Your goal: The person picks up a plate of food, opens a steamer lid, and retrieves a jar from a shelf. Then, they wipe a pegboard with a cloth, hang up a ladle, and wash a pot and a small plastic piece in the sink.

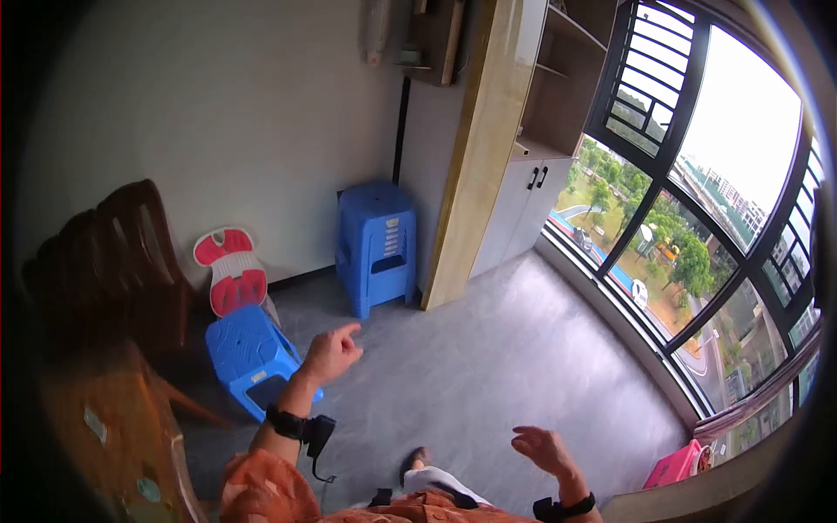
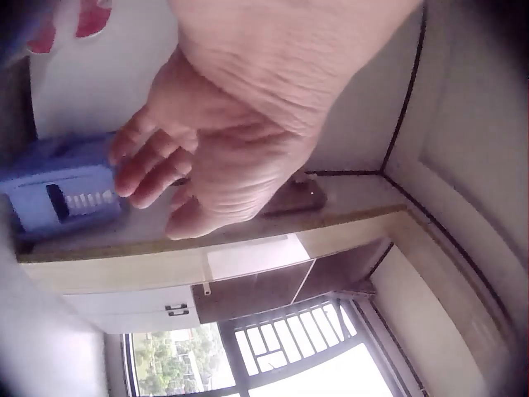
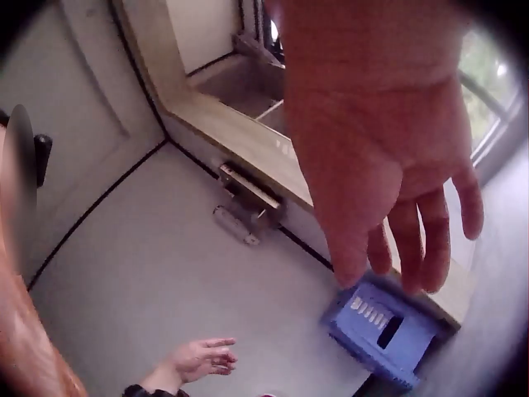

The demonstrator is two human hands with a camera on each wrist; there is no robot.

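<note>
**Two raised hands, one blue stool near the left**

Through my feed, the right hand (image 1: 545, 449) hangs above the grey floor (image 1: 488, 366), its fingers (image 3: 409, 256) apart and slightly bent. The left hand (image 1: 331, 356) has its fingers loosely bent, also apart. Near it, to the left, I see one blue stool (image 1: 242, 344) on the floor. Beyond are one red-and-white board (image 1: 237, 292) and, by the wall (image 1: 218, 131), one taller blue stack (image 1: 377, 248); I can't count its stools.

On the floor (image 1: 523, 349), the near stool (image 1: 240, 336) stands to the right of the chairs (image 1: 144, 227). Behind it, the far stool (image 1: 377, 240) is beside the pillar (image 1: 471, 157). Between pillar and window (image 1: 737, 131) is the cabinet (image 1: 513, 209).
</note>
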